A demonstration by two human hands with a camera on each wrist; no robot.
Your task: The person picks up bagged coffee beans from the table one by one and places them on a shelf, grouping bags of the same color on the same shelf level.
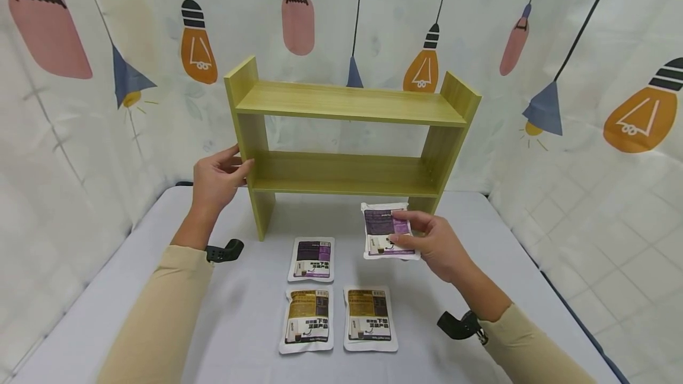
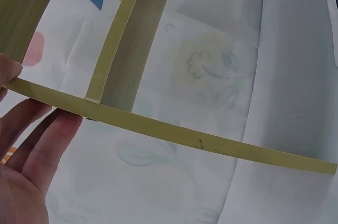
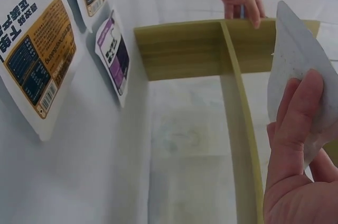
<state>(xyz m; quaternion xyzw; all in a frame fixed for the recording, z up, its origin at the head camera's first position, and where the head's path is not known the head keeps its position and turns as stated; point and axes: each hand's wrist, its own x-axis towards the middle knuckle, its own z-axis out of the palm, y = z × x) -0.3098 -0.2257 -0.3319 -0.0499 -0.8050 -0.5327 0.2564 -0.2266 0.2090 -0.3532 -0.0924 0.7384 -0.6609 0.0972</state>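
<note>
Over the bench [image 1: 240, 325], right hand [image 1: 440, 245] pinches a pouch [image 1: 380, 227] by one side, left hand [image 1: 216, 181] grips the rack [image 1: 347, 101]; imo brace the rack firmly, squeeze lightly.

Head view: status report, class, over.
Left hand gripping yellow-green wood-grain shelf unit by its side. Right hand pinching flat white-and-purple pouch, raised off table. Nothing visible between pouch and shelf unit.

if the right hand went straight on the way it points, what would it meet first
The right hand would probably meet the lower shelf of the wood-grain rack, its held purple-labelled pouch leading, though depth is unclear.
</note>
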